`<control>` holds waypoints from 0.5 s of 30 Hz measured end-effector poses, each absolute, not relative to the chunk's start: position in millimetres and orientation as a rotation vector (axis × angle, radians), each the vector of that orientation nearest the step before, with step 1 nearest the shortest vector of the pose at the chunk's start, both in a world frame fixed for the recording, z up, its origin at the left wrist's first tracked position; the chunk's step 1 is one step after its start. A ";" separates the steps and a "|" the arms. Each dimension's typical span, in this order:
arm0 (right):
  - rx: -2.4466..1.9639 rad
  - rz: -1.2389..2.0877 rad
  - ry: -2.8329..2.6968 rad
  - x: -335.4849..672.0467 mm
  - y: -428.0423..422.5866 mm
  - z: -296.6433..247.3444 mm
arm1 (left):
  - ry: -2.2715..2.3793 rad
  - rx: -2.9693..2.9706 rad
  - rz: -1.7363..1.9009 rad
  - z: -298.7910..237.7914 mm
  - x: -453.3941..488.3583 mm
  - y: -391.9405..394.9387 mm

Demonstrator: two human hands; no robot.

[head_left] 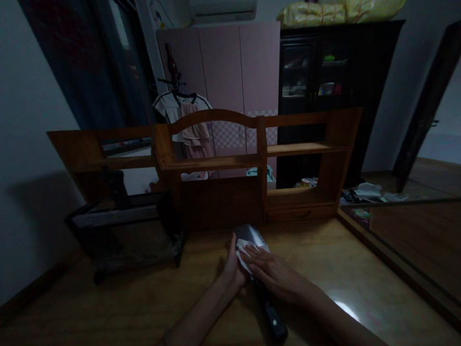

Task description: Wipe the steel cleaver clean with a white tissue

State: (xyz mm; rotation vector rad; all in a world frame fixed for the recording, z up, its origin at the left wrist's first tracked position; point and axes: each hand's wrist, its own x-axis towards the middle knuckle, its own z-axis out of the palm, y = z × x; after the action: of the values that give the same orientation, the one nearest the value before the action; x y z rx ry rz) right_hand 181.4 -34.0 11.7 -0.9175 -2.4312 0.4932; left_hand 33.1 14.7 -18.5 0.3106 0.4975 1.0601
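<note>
A kitchen knife with a broad metal blade (249, 231) and a black handle (272, 315) lies over the wooden bed-like surface, its handle toward me. My left hand (234, 262) is at the left side of the blade, thumb along its edge; its other fingers are hidden underneath. On top of the blade is a crumpled white tissue (242, 246). My right hand (270, 271) presses that tissue to the metal, with its fingers stretched over it. Neither hand is on the handle.
Behind the hands stands a wooden shelf unit (216, 163) with a drawer at lower right. A dark-framed glass tank (128, 240) with a black upright part sits left. A raised wooden edge (389, 255) runs along the right. Farther back are pink wardrobe doors (222, 68) and a black cabinet (352, 70).
</note>
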 end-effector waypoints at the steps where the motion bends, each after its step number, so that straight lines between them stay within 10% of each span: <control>1: -0.899 0.499 -2.439 181.8 -35.2 13.9 | 0.499 0.314 1.064 -19.3 32.4 15.0; 15: -1.107 0.183 -2.413 205.6 -19.0 5.6 | 0.450 0.364 1.089 -15.3 30.2 11.8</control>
State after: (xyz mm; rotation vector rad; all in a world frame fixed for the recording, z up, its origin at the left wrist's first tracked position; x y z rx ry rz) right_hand 205.6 -19.0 5.6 -1.1068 -2.4132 0.1831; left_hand 30.2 11.8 -15.3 0.3645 0.4500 1.0892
